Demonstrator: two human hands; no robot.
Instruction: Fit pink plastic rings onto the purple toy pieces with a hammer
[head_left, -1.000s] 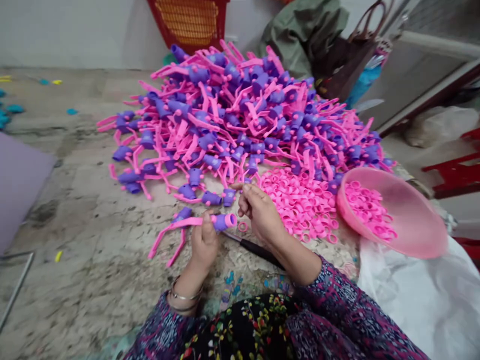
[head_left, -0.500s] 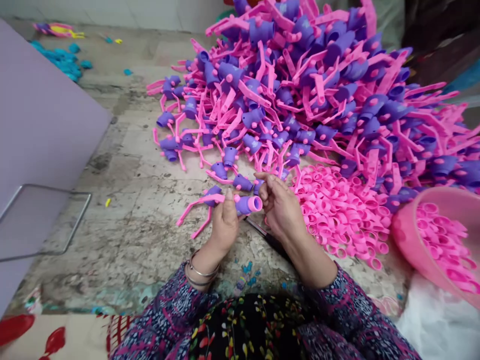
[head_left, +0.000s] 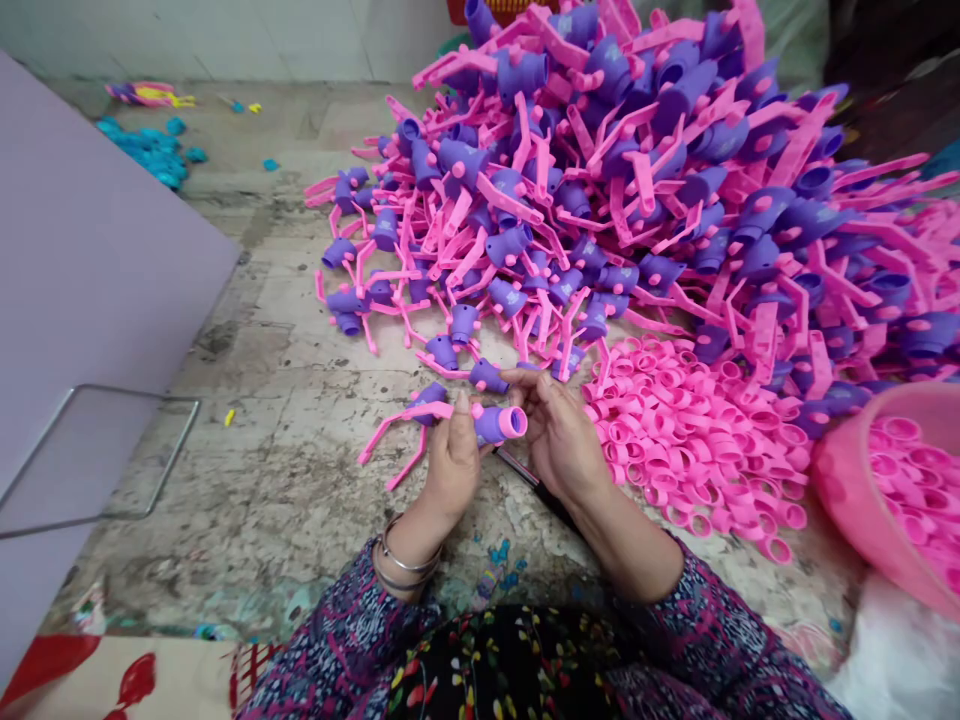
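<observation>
Head view, hollow purple piece (head_left: 490, 427), pink ring (head_left: 506, 423) around one end

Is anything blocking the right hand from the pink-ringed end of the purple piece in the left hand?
Nothing visible does. The right hand is just beside the purple piece, held in the left hand; the black-handled tool lies on the surface below.

A small workshop, it seems: a big heap of matching parts (head_left: 600, 170) far, many loose rings (head_left: 690, 430) right, on a worn, stained surface (head_left: 285, 520).
</observation>
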